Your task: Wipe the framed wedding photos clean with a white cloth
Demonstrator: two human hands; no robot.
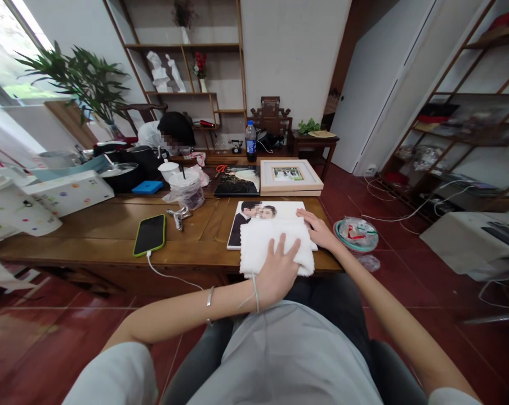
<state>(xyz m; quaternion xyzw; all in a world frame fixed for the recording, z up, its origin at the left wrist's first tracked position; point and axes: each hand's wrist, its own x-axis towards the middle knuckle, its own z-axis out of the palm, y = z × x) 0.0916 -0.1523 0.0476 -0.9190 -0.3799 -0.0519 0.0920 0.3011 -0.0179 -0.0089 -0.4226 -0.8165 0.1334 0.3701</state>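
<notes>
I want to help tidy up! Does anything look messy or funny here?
Nothing looks spilled or broken. Two small things: the white charging cable from the green-cased phone dangles off the wooden table's front edge, and loose white cords sprawl over the red tiled floor on the right.

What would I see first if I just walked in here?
Probably the left hand pressed flat on a white cloth that lies over a big photo at the near edge of the table. The right hand rests on the photo's right side, and a green-cased phone lies to the left.
</notes>
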